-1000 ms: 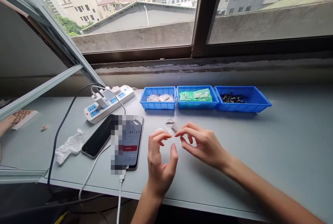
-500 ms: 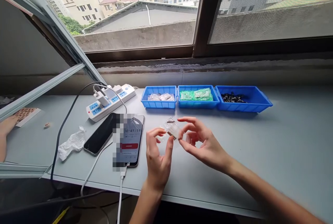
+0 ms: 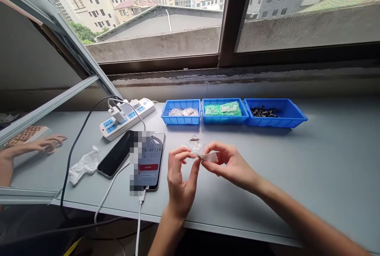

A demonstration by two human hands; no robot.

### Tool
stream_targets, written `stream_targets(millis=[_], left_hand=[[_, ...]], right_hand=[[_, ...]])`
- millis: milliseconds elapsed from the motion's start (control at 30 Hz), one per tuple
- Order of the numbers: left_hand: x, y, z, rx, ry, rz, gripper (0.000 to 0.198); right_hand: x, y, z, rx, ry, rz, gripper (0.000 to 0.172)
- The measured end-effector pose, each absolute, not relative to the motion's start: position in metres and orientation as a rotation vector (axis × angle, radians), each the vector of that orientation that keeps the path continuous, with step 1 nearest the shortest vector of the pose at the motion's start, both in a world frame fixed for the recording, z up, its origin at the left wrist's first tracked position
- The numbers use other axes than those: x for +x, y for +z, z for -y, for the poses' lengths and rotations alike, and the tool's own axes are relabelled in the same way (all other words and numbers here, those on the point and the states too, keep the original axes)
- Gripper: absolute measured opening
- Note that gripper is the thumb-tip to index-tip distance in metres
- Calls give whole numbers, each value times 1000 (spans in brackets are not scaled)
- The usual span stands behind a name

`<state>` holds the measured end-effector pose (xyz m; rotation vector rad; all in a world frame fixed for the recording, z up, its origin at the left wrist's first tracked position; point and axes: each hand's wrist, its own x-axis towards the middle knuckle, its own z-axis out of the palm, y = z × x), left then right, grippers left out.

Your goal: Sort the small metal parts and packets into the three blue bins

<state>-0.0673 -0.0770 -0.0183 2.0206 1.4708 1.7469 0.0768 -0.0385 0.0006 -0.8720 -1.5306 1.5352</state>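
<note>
A small clear plastic bag [image 3: 211, 157] is pinched between my two hands above the table. The thumb and index finger of my left hand [image 3: 182, 172] close on its left end, where a small brownish piece shows. Fingers of my right hand [image 3: 224, 159] grip the bag from the right, partly covering it. Just beyond my fingertips lies another clear bag [image 3: 194, 142], with a small dark brown piece in or on it. What the pieces are is too small to tell.
Behind the hands stand three blue bins: one with clear packets [image 3: 165, 119], one with green packets [image 3: 208, 120], one with small black parts [image 3: 287, 122]. Leftward are two phones [image 3: 114, 157], crumpled tissue [image 3: 84, 165], a power strip [image 3: 127, 118], cables and another person's hand [image 3: 44, 144].
My right fingers have closed on the bag and turned it nearly edge-on, apart from the other bag behind. At far left, another person's hand has reached farther onto the table.
</note>
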Motion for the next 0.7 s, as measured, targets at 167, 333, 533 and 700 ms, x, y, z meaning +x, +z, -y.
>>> stream_targets(millis=[167,333,533,700], left_hand=[[-67,-19,77,2007,1742,-1424,6],[-67,-20,78,1994,1759,-1429,8],[-67,-21,79,2016,1740,-1479,10],[-66,-20,79,2020,1727,-1538,9]], right_hand=[[77,1,39,-871,1580,1528,31],[80,1,39,-825,1397,1589,19],[87,-5,37,-836,847,1780,22],[95,-9,34,-776,326,2007,32]])
